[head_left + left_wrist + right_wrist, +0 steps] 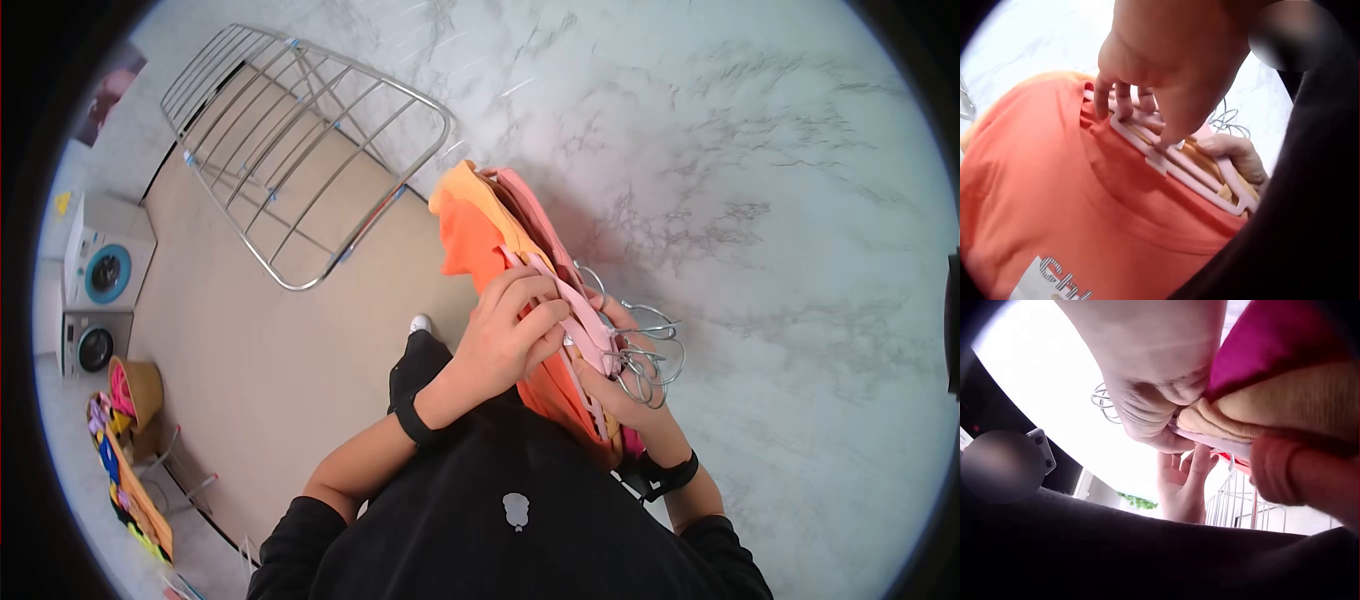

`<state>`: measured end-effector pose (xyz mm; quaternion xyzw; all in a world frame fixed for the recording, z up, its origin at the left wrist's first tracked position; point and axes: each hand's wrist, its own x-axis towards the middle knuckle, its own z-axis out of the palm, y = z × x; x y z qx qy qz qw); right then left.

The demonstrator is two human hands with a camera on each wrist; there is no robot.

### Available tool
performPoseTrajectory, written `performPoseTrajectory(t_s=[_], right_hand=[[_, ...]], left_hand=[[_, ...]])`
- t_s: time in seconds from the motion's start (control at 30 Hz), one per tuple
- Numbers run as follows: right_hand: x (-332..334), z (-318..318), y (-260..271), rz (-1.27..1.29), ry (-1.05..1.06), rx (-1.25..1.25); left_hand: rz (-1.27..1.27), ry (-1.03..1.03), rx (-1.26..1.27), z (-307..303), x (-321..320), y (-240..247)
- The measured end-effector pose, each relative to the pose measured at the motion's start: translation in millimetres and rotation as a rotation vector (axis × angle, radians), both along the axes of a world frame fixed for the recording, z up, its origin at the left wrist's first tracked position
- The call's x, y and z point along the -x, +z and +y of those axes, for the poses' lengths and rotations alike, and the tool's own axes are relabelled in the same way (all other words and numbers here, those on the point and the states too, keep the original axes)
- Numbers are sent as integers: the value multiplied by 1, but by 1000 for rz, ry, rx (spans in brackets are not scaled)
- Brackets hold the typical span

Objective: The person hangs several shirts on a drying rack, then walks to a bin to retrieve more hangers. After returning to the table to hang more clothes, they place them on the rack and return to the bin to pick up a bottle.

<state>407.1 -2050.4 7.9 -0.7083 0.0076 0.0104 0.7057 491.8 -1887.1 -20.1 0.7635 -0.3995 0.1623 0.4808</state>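
A bundle of T-shirts on hangers is held against the front of the body in the head view. Outermost is an orange T-shirt (1029,181) with a white printed patch on its chest. Behind it show a yellow-orange shirt (468,187) and a pink one (527,195); a magenta garment (1272,356) appears in the right wrist view. My left hand (510,335) curls its fingers over a pink hanger (1194,182) at the orange shirt's neckline. Near the wire hooks (650,375), my right hand (625,395) grips the gathered hangers, its fingers partly hidden behind them.
A metal drying rack (447,128) stands ahead to the left on the beige floor (250,370). Along the left wall are two washing machines (108,274), a wicker basket (150,392) with clothes and a low table with colourful items. A marbled wall (780,250) rises to the right.
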Motion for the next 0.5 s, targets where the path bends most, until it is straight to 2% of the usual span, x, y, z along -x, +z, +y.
performPoseTrajectory(t_s=[0.1,0.2,0.3,0.37,0.4,0.5], right_hand=[[-1,-17,0,-14,83,12],[-6,-27,-4,-37,143,15],[-10,-30,-14,-90,174,-89],[-16,-33,-15,-157,247,23],[-20,-36,-21,-126,260,-72],[-24,-48,-25,4,287,-79]], left_hand=[[-62,100,28,-16,13,-6],[-21,142,74,-27,22,-4],[5,145,31,-21,18,1],[1,150,43,-14,13,-2],[50,146,44,-11,13,-4],[158,177,130,-16,14,-6]])
